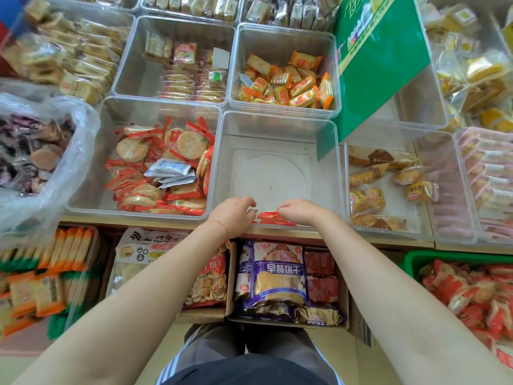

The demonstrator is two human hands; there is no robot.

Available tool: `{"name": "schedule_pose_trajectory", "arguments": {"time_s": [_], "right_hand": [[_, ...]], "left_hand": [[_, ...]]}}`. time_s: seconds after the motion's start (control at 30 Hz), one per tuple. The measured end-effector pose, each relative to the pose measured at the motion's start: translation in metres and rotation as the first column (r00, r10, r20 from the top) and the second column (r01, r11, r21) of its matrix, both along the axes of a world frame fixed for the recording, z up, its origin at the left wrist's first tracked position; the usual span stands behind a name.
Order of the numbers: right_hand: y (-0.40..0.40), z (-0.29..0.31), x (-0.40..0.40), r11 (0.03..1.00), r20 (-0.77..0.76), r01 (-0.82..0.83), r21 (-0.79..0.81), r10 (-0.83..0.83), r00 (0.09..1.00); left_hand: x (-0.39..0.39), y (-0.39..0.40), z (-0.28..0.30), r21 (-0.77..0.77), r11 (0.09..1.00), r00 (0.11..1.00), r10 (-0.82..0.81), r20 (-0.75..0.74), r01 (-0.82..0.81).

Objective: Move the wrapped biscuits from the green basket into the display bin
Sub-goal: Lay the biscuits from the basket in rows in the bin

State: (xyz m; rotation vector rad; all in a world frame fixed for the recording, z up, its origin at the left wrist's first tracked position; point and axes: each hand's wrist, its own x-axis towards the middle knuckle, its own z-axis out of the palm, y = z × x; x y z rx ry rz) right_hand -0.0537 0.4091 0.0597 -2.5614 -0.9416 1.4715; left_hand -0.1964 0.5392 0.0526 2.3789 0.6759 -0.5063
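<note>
- Left hand: I see its grip curled over the near edge of the display bin, fingers pinching one end of the red wrapped biscuits.
- Right hand: grip likewise clenched on the other end of the same packets, knuckles just inside the bin's near wall.
- Wrapped biscuits: a few red packets, low against the near wall of the clear bin, between my two hands.
- Display bin: clear plastic, front row of the worktop, its floor otherwise bare.
- Green basket: lower right, below the worktop, heaped with red-wrapped packets; well apart from both hands.
- Left neighbour bin: round crackers in red wrappers, plus some white sachets.
- Green sign: tilted, upper right.
</note>
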Motion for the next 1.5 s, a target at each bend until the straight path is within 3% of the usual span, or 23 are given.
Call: {"name": "schedule_pose_trajectory", "arguments": {"time_s": [0.2, 0.3, 0.43, 0.53, 0.6, 0.7, 0.8, 0.97, 1.2, 1.37, 1.5], "right_hand": [[0.004, -0.009, -0.010, 1.000, -0.002, -0.003, -0.004, 0.003, 1.000], [0.002, -0.008, -0.010, 0.997, 0.027, 0.077, 0.015, -0.078, 0.997], [-0.010, 0.007, -0.019, 0.932, 0.185, 0.218, 0.289, -0.277, 0.943], [-0.030, 0.028, -0.041, 0.745, 0.268, 0.252, 0.617, -0.501, 0.823], [-0.049, 0.046, -0.052, 0.677, 0.265, 0.261, 0.688, -0.569, 0.778], [-0.087, 0.053, -0.052, 0.746, 0.207, 0.324, 0.582, -0.521, 0.828], [-0.127, 0.044, -0.044, 0.810, 0.103, 0.382, 0.445, -0.470, 0.876], [-0.213, 0.019, -0.015, 0.793, 0.038, 0.435, 0.427, -0.496, 0.867], [-0.379, -0.039, 0.068, 0.828, 0.096, 0.392, 0.401, -0.463, 0.881], [-0.493, -0.048, 0.116, 0.814, 0.103, 0.495, 0.305, -0.544, 0.832], [-0.548, -0.051, 0.137, 0.869, 0.067, 0.479, 0.126, -0.489, 0.870]], "left_hand": [[-0.008, -0.006, 0.006, 0.022, 0.998, 0.998, -0.055, 0.007, 0.055], [-0.008, -0.009, 0.012, 0.044, 0.996, 0.997, -0.074, 0.018, 0.073], [-0.012, -0.015, 0.018, 0.086, 0.996, 0.987, -0.045, 0.157, 0.031], [-0.012, -0.031, 0.033, 0.174, 0.983, 0.923, -0.015, 0.385, -0.056], [-0.008, -0.045, 0.049, 0.112, 0.989, 0.916, 0.041, 0.398, -0.092], [0.006, -0.072, 0.065, 0.033, 0.993, 0.974, -0.115, 0.196, 0.111], [0.017, -0.107, 0.067, -0.051, 0.963, 0.964, -0.263, 0.038, 0.265], [0.041, -0.189, 0.044, -0.107, 0.972, 0.977, -0.212, -0.010, 0.210], [0.116, -0.361, 0.011, -0.154, 0.987, 0.999, -0.040, 0.002, 0.040], [0.152, -0.478, 0.001, -0.286, 0.955, 0.983, -0.119, -0.136, 0.076], [0.172, -0.518, -0.007, -0.309, 0.951, 0.981, -0.059, -0.185, -0.001]]}}
